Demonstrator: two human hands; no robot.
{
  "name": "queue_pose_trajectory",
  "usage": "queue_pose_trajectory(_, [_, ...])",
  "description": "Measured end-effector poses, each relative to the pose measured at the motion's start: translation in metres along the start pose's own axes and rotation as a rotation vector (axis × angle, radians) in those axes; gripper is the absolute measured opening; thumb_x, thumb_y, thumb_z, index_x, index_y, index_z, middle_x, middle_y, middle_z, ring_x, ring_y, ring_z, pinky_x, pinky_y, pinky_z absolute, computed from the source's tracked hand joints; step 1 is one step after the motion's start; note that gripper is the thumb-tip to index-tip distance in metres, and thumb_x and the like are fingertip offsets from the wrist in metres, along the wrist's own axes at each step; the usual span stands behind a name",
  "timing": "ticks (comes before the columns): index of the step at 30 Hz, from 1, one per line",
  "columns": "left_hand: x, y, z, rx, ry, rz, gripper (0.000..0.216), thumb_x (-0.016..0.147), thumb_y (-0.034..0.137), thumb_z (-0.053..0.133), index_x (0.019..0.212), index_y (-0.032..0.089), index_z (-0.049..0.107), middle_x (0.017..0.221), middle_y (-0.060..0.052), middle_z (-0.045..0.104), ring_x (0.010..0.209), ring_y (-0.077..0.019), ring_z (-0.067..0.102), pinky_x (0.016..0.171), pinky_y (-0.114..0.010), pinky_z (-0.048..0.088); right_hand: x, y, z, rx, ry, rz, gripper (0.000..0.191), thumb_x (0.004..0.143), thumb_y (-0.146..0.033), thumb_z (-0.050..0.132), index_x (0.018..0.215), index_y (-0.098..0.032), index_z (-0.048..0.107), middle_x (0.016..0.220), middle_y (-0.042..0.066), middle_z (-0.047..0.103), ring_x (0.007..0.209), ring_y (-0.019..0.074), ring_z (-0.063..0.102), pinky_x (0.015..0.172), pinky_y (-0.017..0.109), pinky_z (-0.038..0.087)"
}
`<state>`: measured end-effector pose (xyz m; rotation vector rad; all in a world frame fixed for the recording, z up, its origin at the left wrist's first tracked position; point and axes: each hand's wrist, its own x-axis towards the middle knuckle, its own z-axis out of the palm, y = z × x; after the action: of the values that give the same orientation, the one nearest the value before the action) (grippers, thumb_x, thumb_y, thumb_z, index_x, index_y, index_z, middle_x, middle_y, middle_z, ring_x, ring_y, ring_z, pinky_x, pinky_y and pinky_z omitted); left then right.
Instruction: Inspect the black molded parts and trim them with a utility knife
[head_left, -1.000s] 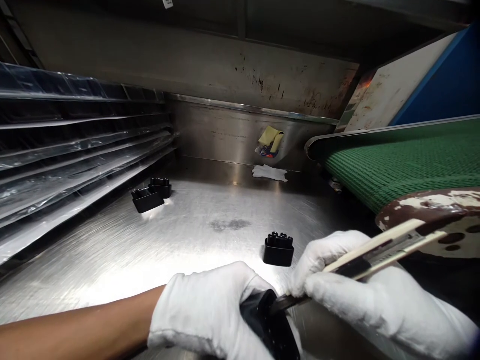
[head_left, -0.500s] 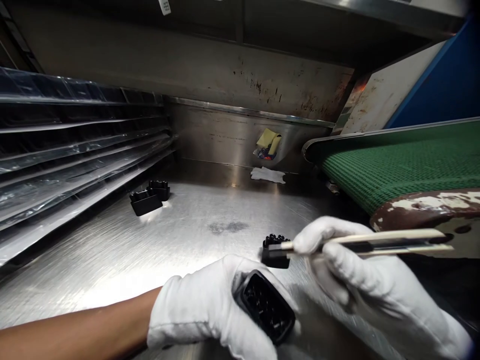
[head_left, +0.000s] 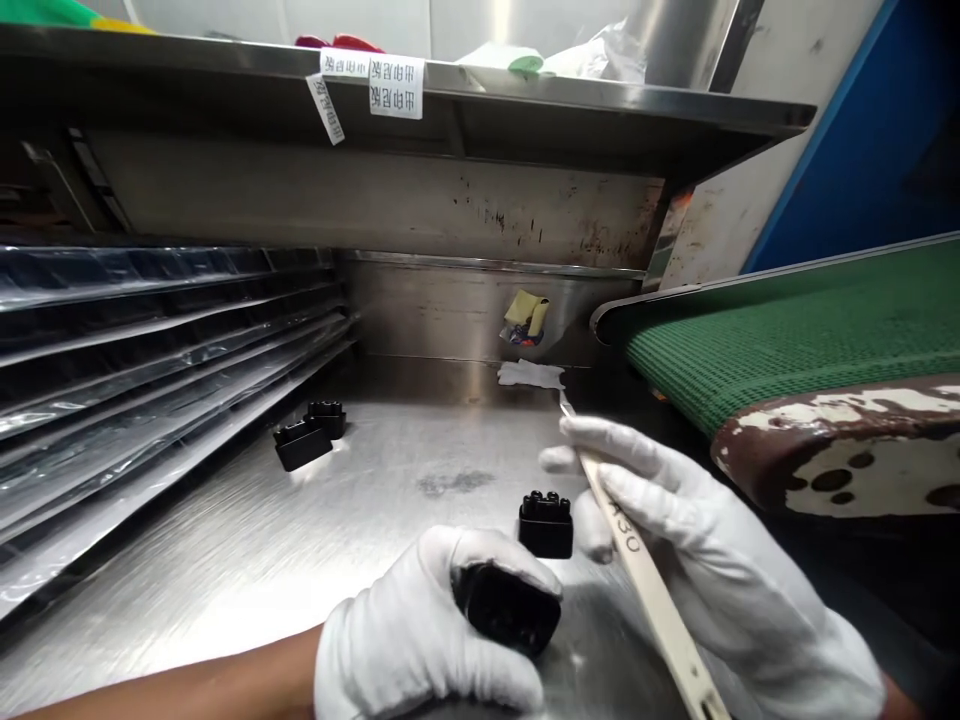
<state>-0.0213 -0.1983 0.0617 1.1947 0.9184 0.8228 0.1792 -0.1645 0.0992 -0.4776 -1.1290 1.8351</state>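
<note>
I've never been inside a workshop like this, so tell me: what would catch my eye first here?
Two white-gloved hands at the bottom of the view: the left hand has a grip on a black plastic part, and the right hand holds a slim cream-handled knife, blade pointing away. Just beyond them another black part stands on the shiny steel table, with a green conveyor belt at the right.

black plastic housing (head_left: 504,607) | open end up | cream knife (head_left: 637,560) | blade up
</note>
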Motion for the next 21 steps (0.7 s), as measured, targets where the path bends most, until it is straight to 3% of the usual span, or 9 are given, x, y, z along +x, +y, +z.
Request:
queue_pose_trajectory(3, [0.002,-0.001,0.0,-0.013,0.073,-0.041,0.047,0.044,0.018,0.093,0.087,0.014,0.073,0.082,-0.005,0.07,0.083,-0.0261,0.065,0.075,-0.036,0.048,0.002,0.004,-0.005,-0.338,0.076,-0.136,0.048,0.093,-0.026,0.063,0.135,-0.042,0.049,0.092,-0.003,0.068,0.062,0.0065,0.056,0.061,0.015,0.049])
queue_pose_trajectory(5, [0.003,-0.002,0.0,-0.066,0.084,-0.039,0.047,0.047,0.017,0.091,0.089,0.014,0.069,0.08,-0.005,0.07,0.078,-0.025,0.065,0.071,-0.035,0.048,0.003,0.006,-0.008,-0.687,0.05,-0.224,0.044,0.097,-0.031,0.057,0.138,-0.039,0.048,0.084,-0.002,0.066,0.069,0.0097,0.058,0.067,0.019,0.049])
queue_pose_trajectory(8, [0.002,0.0,-0.001,-0.083,0.061,0.042,0.035,0.059,0.016,0.087,0.087,0.014,0.066,0.077,-0.003,0.067,0.07,-0.0168,0.059,0.065,-0.029,0.044,0.004,0.005,-0.01,-1.12,-0.119,-0.22,0.024,0.097,-0.039,0.054,0.115,-0.029,0.067,0.079,-0.002,0.067,0.072,0.013,0.062,0.069,0.022,0.046])
queue_pose_trajectory(12, [0.003,0.004,-0.004,0.021,-0.037,0.191,0.024,0.068,0.023,0.084,0.084,0.012,0.068,0.079,-0.005,0.066,0.072,-0.0167,0.058,0.07,-0.03,0.046,0.004,-0.003,-0.006,-1.581,-0.255,-0.225,0.03,0.099,-0.049,0.045,0.094,-0.027,0.065,0.075,-0.003,0.065,0.062,0.0133,0.055,0.058,0.027,0.033])
queue_pose_trajectory(18, [0.008,0.004,-0.011,0.164,0.009,0.168,0.029,0.065,0.015,0.086,0.087,0.018,0.069,0.094,-0.004,0.067,0.087,-0.0202,0.061,0.081,-0.031,0.049,0.002,-0.01,0.006,-1.789,-0.339,-0.218,0.027,0.099,-0.043,0.041,0.093,-0.028,0.062,0.073,-0.003,0.061,0.053,0.013,0.042,0.05,0.03,0.02])
queue_pose_trajectory(21, [0.01,0.001,-0.014,0.307,-0.041,0.293,0.029,0.066,0.02,0.086,0.09,0.018,0.07,0.095,-0.004,0.066,0.086,-0.02,0.062,0.081,-0.03,0.051,0.003,-0.009,0.008,-1.806,-0.336,-0.139,0.023,0.097,-0.045,0.043,0.105,-0.034,0.061,0.073,-0.003,0.061,0.052,0.0151,0.041,0.051,0.03,0.02])
